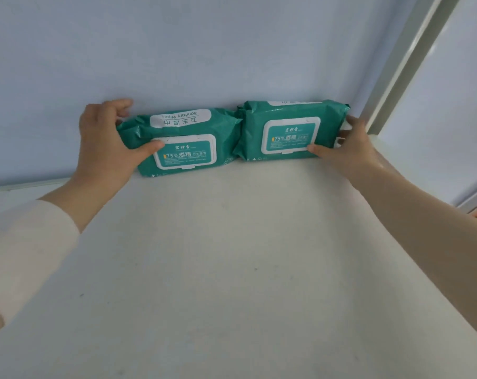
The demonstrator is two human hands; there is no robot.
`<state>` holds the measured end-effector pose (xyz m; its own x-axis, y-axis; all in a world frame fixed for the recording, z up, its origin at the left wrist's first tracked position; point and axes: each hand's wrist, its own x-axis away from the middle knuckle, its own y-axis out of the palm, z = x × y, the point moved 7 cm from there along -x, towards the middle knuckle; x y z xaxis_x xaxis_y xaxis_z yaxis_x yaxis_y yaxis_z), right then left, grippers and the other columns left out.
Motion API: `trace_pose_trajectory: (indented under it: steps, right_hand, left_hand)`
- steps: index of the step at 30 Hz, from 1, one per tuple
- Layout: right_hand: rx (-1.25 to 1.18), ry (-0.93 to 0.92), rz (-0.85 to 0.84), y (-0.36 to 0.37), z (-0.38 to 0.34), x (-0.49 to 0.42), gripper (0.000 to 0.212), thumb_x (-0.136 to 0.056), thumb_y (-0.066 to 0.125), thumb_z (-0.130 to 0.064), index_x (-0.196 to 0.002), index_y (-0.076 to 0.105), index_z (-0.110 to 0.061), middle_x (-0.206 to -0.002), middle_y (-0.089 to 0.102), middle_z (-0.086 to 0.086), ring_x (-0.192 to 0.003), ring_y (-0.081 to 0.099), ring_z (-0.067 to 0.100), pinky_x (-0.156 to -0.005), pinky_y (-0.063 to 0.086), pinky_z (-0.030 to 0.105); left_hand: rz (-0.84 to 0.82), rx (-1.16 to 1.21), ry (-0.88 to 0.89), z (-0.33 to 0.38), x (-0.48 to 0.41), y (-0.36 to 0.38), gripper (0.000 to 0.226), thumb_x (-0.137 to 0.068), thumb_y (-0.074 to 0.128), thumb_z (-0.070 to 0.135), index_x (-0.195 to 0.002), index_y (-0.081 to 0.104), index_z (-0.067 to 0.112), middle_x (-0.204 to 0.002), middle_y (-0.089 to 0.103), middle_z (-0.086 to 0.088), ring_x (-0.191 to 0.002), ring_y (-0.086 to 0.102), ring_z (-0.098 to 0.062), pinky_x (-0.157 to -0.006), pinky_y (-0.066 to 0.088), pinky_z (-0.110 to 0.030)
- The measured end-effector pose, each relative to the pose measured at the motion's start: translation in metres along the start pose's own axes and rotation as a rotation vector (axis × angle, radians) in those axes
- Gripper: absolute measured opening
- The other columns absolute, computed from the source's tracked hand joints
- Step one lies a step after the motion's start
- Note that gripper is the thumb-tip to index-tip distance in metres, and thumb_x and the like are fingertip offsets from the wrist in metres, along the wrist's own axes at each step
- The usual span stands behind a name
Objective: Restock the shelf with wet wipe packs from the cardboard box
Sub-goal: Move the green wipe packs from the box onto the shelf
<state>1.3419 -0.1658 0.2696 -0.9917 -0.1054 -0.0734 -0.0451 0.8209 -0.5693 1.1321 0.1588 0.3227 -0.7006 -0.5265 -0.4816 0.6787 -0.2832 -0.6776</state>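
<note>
Wet wipe pack (182, 144) in the left hand's (106, 144) grip met a second pack (289, 132) in the right hand's (353, 150) grip at the shelf's (231, 255) back; placing seemed underway, release due next.

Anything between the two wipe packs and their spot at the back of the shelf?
Nothing visible. The left hand grips the left pack and the right hand grips the right pack. Both packs already stand side by side on the shelf, apparently against the back wall.
</note>
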Motion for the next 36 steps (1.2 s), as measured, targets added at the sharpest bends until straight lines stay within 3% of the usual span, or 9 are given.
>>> trace_pose_trajectory:
  steps: [2, 5, 7, 9, 12, 20, 25, 30, 36]
  right_hand:
    - [0.111, -0.007, 0.042, -0.004, -0.009, 0.026, 0.095, -0.077, 0.074, -0.032, -0.148, 0.015, -0.012, -0.147, 0.036, 0.008, -0.136, 0.034, 0.025, -0.112, 0.031, 0.044]
    - [0.415, -0.077, 0.056, -0.011, -0.028, 0.084, 0.083, -0.087, 0.062, -0.033, -0.149, 0.011, -0.010, -0.152, 0.024, 0.014, -0.142, 0.021, 0.030, -0.115, 0.023, 0.042]
    - [0.648, -0.124, 0.025, -0.015, -0.036, 0.129, 0.077, -0.091, 0.055, -0.036, -0.149, 0.012, -0.011, -0.155, 0.018, 0.015, -0.145, 0.012, 0.032, -0.117, 0.017, 0.045]
    - [0.857, -0.149, -0.023, -0.021, -0.035, 0.173, 0.071, -0.094, 0.048, -0.040, -0.150, 0.013, -0.014, -0.158, 0.011, 0.013, -0.147, 0.002, 0.032, -0.119, 0.009, 0.048]
    - [1.012, -0.101, -0.101, -0.038, -0.020, 0.238, 0.067, -0.096, 0.040, -0.044, -0.150, 0.013, -0.016, -0.158, 0.011, 0.012, -0.146, -0.001, 0.033, -0.118, 0.006, 0.050]
    - [0.944, 0.035, -0.048, -0.152, 0.015, 0.391, 0.066, -0.095, 0.043, -0.042, -0.148, 0.018, -0.014, -0.150, 0.028, 0.012, -0.143, 0.018, 0.031, -0.113, 0.024, 0.052]
    - [0.893, 0.173, -0.034, -0.238, 0.092, 0.493, 0.066, -0.092, 0.049, -0.040, -0.147, 0.022, -0.013, -0.145, 0.037, 0.014, -0.137, 0.029, 0.033, -0.108, 0.033, 0.049]
    - [0.846, 0.462, -0.049, -0.295, 0.216, 0.604, 0.060, -0.092, 0.050, -0.037, -0.143, 0.030, -0.012, -0.143, 0.040, 0.015, -0.134, 0.031, 0.035, -0.107, 0.033, 0.051]
    - [0.794, 0.833, -0.205, -0.289, 0.357, 0.707, 0.065, -0.091, 0.049, -0.040, -0.145, 0.026, -0.011, -0.144, 0.041, 0.014, -0.139, 0.026, 0.033, -0.111, 0.026, 0.052]
  left_hand:
    - [0.044, -0.160, 0.116, 0.022, 0.013, -0.010, 0.070, -0.071, 0.078, 0.026, -0.129, 0.045, 0.007, -0.129, 0.041, -0.020, -0.123, 0.038, -0.035, -0.105, 0.031, -0.038]
    - [0.022, -0.379, 0.426, 0.065, 0.045, -0.016, 0.063, -0.074, 0.074, 0.023, -0.127, 0.046, 0.003, -0.135, 0.041, -0.025, -0.128, 0.036, -0.042, -0.105, 0.031, -0.047]
    - [-0.160, -0.465, 0.568, 0.090, 0.072, -0.009, 0.059, -0.080, 0.069, 0.023, -0.130, 0.046, 0.002, -0.141, 0.038, -0.024, -0.135, 0.031, -0.041, -0.110, 0.026, -0.049]
    - [-0.418, -0.545, 0.586, 0.108, 0.105, 0.004, 0.059, -0.089, 0.057, 0.030, -0.139, 0.036, 0.006, -0.148, 0.032, -0.017, -0.140, 0.025, -0.033, -0.115, 0.017, -0.043]
    - [-0.625, -0.599, 0.625, 0.143, 0.159, 0.009, 0.055, -0.094, 0.047, 0.034, -0.141, 0.032, 0.010, -0.146, 0.036, -0.013, -0.138, 0.028, -0.028, -0.116, 0.017, -0.041]
    - [-0.656, -0.539, 0.895, 0.283, 0.296, -0.019, 0.051, -0.095, 0.046, 0.033, -0.139, 0.038, 0.009, -0.143, 0.041, -0.014, -0.137, 0.031, -0.030, -0.113, 0.020, -0.042]
    - [-0.681, -0.484, 1.077, 0.357, 0.412, -0.005, 0.044, -0.093, 0.046, 0.027, -0.132, 0.043, 0.008, -0.139, 0.046, -0.014, -0.133, 0.035, -0.029, -0.109, 0.025, -0.041]
    - [-0.864, -0.463, 1.247, 0.397, 0.562, 0.041, 0.042, -0.091, 0.051, 0.033, -0.125, 0.048, 0.010, -0.131, 0.052, -0.013, -0.127, 0.042, -0.030, -0.108, 0.027, -0.043]
    - [-1.157, -0.505, 1.347, 0.370, 0.695, 0.120, 0.038, -0.093, 0.048, 0.030, -0.126, 0.047, 0.011, -0.131, 0.052, -0.011, -0.127, 0.043, -0.028, -0.107, 0.029, -0.041]
